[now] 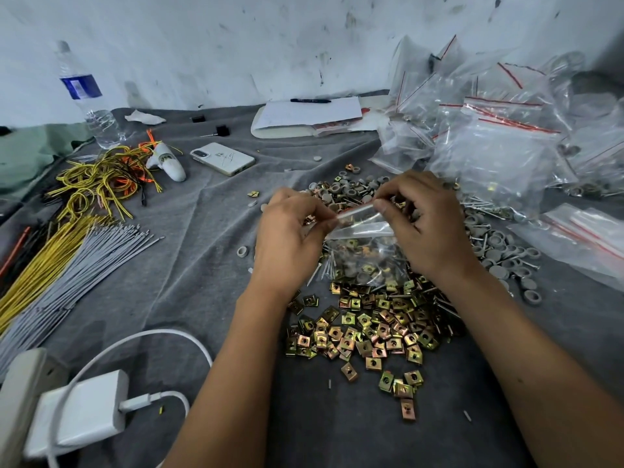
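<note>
A small clear zip bag holding metal clips, grey caps and nails hangs between my hands over the grey cloth. My left hand pinches the left end of the bag's top strip. At the right end of that strip, my right hand pinches it between thumb and fingers. Below the bag lies a heap of gold-coloured square metal clips. Grey round caps and nails are scattered behind and to the right of my hands.
Filled zip bags pile up at the back right. A phone, a water bottle, yellow and grey wires, a white charger and a notepad with a pen lie around the cloth.
</note>
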A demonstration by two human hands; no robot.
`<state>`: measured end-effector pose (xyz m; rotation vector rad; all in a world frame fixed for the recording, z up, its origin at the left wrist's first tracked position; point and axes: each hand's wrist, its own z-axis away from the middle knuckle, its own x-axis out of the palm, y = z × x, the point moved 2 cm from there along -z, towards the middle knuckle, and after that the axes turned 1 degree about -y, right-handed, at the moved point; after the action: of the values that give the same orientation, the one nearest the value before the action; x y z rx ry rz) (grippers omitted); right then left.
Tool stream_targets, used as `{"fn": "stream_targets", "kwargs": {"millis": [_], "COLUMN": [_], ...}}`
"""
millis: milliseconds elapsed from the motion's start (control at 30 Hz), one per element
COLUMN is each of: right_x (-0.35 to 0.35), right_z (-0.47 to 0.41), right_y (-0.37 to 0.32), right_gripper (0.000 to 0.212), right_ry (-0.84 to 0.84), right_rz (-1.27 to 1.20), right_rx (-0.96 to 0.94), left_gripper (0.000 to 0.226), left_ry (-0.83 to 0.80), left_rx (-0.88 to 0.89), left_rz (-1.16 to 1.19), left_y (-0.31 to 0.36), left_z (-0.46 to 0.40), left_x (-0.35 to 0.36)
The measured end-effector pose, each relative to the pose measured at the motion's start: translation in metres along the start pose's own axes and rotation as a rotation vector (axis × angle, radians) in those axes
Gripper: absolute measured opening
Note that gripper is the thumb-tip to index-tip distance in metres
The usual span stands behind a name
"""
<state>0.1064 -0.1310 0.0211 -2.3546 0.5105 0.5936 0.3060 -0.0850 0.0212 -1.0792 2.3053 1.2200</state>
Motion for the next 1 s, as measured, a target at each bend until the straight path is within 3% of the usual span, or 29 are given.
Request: {"fn": "stream_targets", "kwargs": {"millis": [133, 333, 567, 733, 867, 1000], "right_x": [0.003, -0.002, 0.002, 0.0, 0.0, 0.002], "right_z": [0.0, -0.002, -0.001, -0.001, -0.001, 0.001], "right_y": [-0.002, -0.001, -0.003, -0.001, -0.001, -0.003], "right_gripper": [0.011, 0.008, 0.013, 0.01, 0.011, 0.015], "right_ry": [-0.072, -0.028, -0.09, -0.062, -0.072, -0.087], "right_rz": [0.023, 0.02, 0.057, 0.033, 0.059, 0.096], "right_rx": [-0.052, -0.044, -0.116, -0.09, -0.083, -0.117], "left_gripper": [0.006, 0.022, 0.011, 0.015, 0.015, 0.008], "left_ry": [-0.008, -0.001, -0.034, -0.003, -0.043, -0.059], "left_rx": [0.03, -0.133, -0.073, -0.202, -0.164, -0.01], "left_rz": [0.007, 0.145, 0.109, 0.258, 0.18, 0.099], "left_y": [0.002, -0.007, -0.001, -0.007, -0.008, -0.001], "left_z": [0.001, 0.001, 0.001, 0.0, 0.0, 0.002], "left_x": [0.004, 0.004, 0.005, 0.004, 0.003, 0.004]}}
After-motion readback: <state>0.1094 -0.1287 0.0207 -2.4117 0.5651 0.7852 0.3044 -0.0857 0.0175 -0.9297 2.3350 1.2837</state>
